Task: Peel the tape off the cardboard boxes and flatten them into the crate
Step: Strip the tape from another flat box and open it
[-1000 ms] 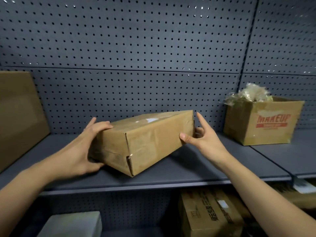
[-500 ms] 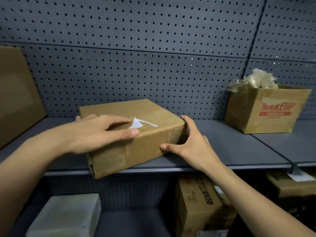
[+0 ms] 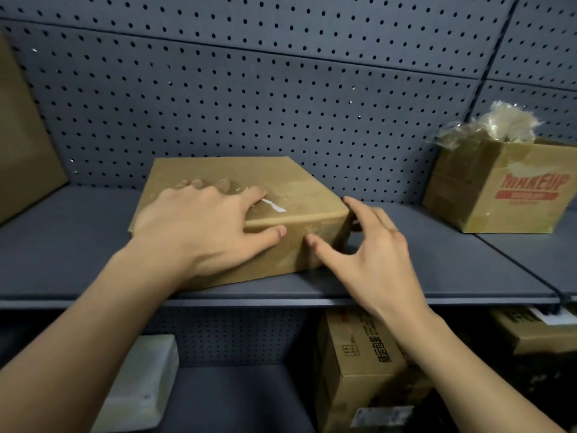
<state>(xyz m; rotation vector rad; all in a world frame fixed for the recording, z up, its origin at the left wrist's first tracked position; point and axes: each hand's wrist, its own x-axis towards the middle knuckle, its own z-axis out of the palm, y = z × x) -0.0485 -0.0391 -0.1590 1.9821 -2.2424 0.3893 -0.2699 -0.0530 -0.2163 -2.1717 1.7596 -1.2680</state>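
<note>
Pushed farther back, the cardboard box (image 3: 299, 182) lies flat on the shelf (image 3: 452, 270). Left hand (image 3: 203, 226) presses its top and right hand (image 3: 374, 251) touches its right near corner, both with fingers spread.

Brown cardboard box (image 3: 312, 179), closed, flat on shelf (image 3: 437, 270); clear tape (image 3: 281, 196) w/ white scrap on top.

1. This is a stockroom or a shop's storage bay.
2. Grey pegboard (image 3: 281, 89) panels fill the upper frame as a back wall.
3. A grey metal shelf (image 3: 437, 276) runs across the middle, with another level below it.
4. Cardboard stock sits on both levels: a flat box (image 3: 249, 173) at centre, a "MAKEUP" box (image 3: 499, 198) at right, and a printed carton (image 3: 359, 370) at lower centre.
</note>
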